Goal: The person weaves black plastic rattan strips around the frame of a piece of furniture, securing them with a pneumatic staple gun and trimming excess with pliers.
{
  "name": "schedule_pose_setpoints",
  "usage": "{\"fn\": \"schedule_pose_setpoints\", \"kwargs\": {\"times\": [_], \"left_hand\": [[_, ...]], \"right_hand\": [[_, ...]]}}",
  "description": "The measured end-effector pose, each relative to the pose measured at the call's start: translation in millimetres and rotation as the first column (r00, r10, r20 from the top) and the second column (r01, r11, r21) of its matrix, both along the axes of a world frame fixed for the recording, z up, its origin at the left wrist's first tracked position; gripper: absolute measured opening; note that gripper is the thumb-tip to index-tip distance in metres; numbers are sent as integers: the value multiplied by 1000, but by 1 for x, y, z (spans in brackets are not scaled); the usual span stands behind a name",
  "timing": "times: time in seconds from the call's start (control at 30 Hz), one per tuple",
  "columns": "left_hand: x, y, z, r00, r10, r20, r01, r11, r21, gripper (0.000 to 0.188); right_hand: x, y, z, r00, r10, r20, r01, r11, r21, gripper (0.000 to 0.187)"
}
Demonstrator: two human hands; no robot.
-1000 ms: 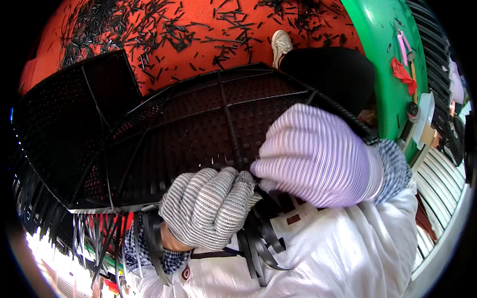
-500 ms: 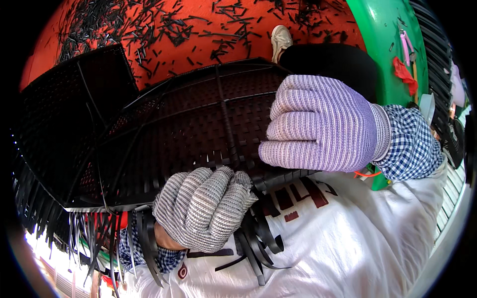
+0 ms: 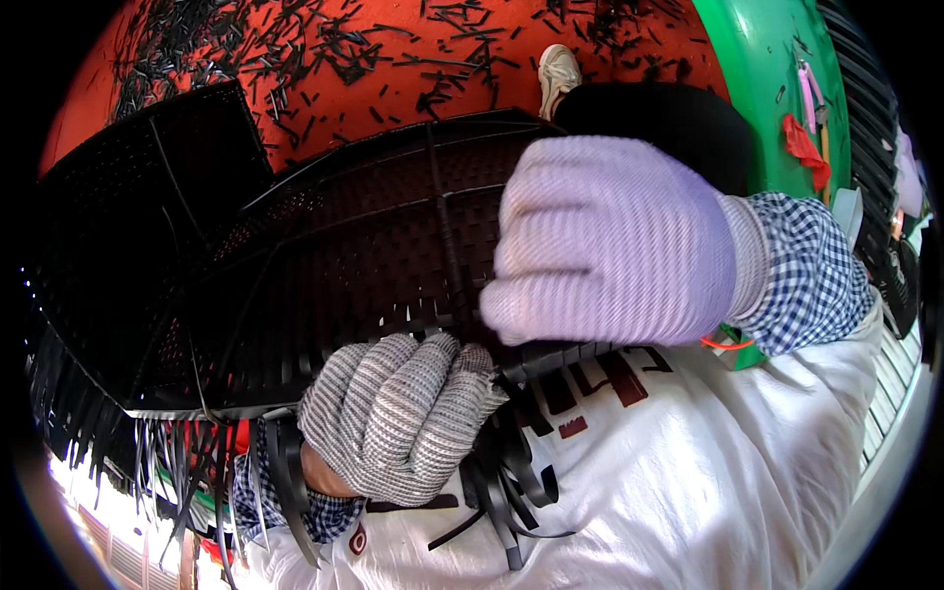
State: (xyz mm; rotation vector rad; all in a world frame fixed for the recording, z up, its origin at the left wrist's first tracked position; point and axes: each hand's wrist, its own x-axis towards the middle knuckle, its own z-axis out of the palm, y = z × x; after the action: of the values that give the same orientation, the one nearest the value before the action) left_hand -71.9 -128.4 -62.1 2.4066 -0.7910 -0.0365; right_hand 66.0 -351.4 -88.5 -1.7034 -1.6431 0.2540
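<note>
A large black woven rattan piece [image 3: 374, 246] on a frame lies across my lap, its near rim toward my body. My left hand [image 3: 398, 418], in a grey striped glove, is closed at that near rim around black plastic strips [image 3: 506, 482], whose loose ends curl out below it. My right hand [image 3: 610, 246], in a lilac striped glove, makes a fist just above the rim, to the right of my left hand. Its fingertips are turned away, so whatever it grips is hidden. The right glove is slightly blurred.
More loose strips [image 3: 285, 482] hang from the rim at the left. Black offcuts [image 3: 339, 44] litter the red floor [image 3: 393, 93]. On the right, a green surface [image 3: 757, 88] carries pink-handled scissors [image 3: 810, 93] and a red scrap [image 3: 804, 152]. A shoe [image 3: 559, 77] shows at the far side.
My right fist has moved left and slightly closer to my left hand along the rim, and looks larger. My left hand has stayed almost in place, still closed.
</note>
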Motion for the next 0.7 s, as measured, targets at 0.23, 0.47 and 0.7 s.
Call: {"fn": "schedule_pose_setpoints", "kwargs": {"times": [0.23, 0.47, 0.7], "left_hand": [[5, -2, -2, 998, -27, 51, 29, 999, -41, 37], [-1, -1, 1, 1000, -13, 17, 13, 1000, 26, 38], [-4, 0, -1, 1000, -7, 18, 7, 1000, 30, 38]], "right_hand": [[6, -16, 15, 997, -18, 71, 19, 1000, -8, 28], [6, -8, 3, 996, 59, 71, -65, 995, 75, 26], [5, -2, -9, 996, 84, -32, -80, 991, 104, 27]]}}
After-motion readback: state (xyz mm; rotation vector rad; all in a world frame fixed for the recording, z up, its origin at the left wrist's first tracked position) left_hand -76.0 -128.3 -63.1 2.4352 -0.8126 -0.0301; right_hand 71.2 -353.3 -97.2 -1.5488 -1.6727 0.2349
